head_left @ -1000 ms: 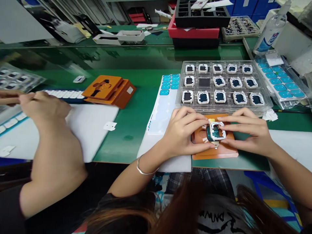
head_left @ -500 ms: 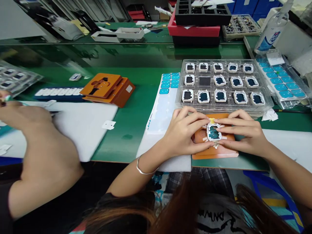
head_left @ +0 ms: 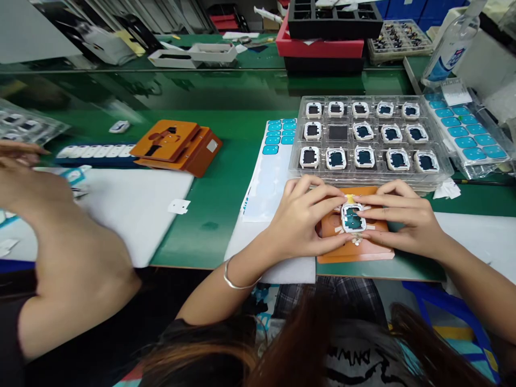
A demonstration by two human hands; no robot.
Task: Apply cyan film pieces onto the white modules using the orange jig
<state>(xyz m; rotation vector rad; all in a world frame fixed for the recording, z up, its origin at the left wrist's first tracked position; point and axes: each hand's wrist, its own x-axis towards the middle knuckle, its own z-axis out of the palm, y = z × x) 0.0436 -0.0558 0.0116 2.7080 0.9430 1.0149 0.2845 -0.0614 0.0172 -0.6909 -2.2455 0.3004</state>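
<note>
A white, rounded-square watch-case frame (head_left: 353, 219) with a greenish inside lies on an orange fixture block (head_left: 355, 257) near the table's front edge. My left hand (head_left: 308, 217) grips its left side, with fingertips at the upper left corner and thumb at the lower left. From the right, my right hand (head_left: 407, 217) holds the same frame, fingers along the upper right and thumb near the lower right corner. Pale tabs and a yellow piece show around the frame on the block. Just behind my hands is a clear plastic tray (head_left: 296, 161) with several similar frames.
A sheet of blue stickers (head_left: 270, 188) lies left of the tray, bagged ones (head_left: 467, 134) to its right. Another orange fixture (head_left: 177, 145) stands on the green table (head_left: 226, 215). A co-worker's arm (head_left: 76, 231) reaches in at the left. Boxes (head_left: 322, 48) and a bottle (head_left: 451, 48) stand behind.
My hands and the frame stay practically where they were. The co-worker's hand at the left has shifted, and a blue-and-white piece now shows beside that forearm.
</note>
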